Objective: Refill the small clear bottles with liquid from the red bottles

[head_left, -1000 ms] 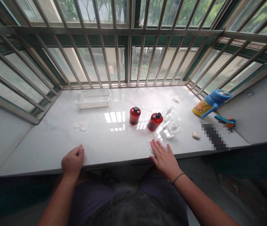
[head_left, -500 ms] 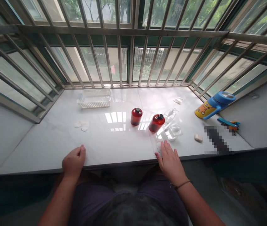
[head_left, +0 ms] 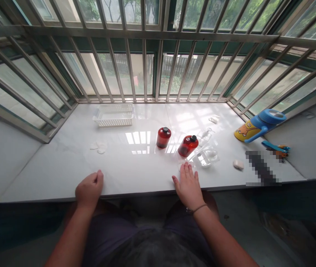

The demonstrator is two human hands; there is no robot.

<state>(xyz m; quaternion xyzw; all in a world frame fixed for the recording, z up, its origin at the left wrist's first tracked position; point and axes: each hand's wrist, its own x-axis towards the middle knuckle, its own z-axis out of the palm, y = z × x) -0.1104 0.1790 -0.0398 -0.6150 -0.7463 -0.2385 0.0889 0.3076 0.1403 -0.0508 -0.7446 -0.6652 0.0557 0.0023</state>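
Observation:
My left hand (head_left: 89,189) rests as a fist on the front edge of the white countertop (head_left: 135,174); anything inside it is hidden. My right hand (head_left: 188,187) lies flat, fingers stretched out and thumb apart. Its fingertips touch or cover a clear plastic piece (head_left: 178,165). Just beyond it are two red bottles with black caps: one upright (head_left: 163,139), the other leaning in view (head_left: 188,146). Clear plastic packaging (head_left: 208,156) and a clear pump top (head_left: 205,136) lie to their right.
A white perforated basket (head_left: 114,115) stands at the back left, with thin white pieces (head_left: 98,147) nearer. On the right are a blue-and-yellow bottle (head_left: 260,125), a pale rounded object (head_left: 238,164), a blue-and-orange tool (head_left: 277,147) and a blurred-out dark object. Metal bars (head_left: 158,35) enclose the window.
My right hand has slid left along the counter's front edge, moving the clear plastic under its fingers left. My left fist and the bottles have stayed put; the view has shifted slightly.

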